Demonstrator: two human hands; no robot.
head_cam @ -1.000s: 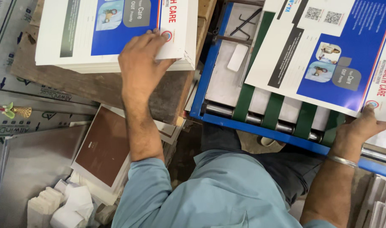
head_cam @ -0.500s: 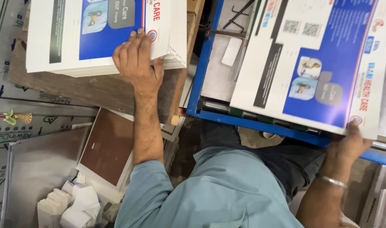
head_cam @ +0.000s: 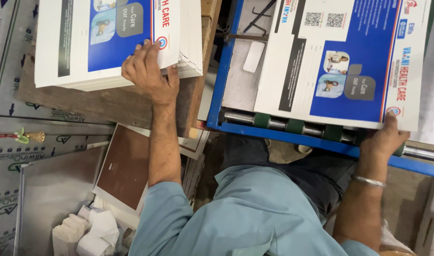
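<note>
I see the left hand (head_cam: 148,71) gripping the printed stack's (head_cam: 108,42) corner, the right hand (head_cam: 383,140) pinching one printed sheet (head_cam: 345,61) (over green-banded rollers (head_cam: 293,125)).

You are in a small print shop. A tall stack of printed sheets (head_cam: 108,42), all with the same blue and white picture, sits on a worn wooden board (head_cam: 108,102). Beside it stands a blue metal machine (head_cam: 283,132) with shiny rollers (head_cam: 293,125) and green rings, and one printed sheet (head_cam: 345,57) lies on it. Thin metal plates (head_cam: 51,189) and scraps of white paper (head_cam: 91,232) lie about below.
</note>
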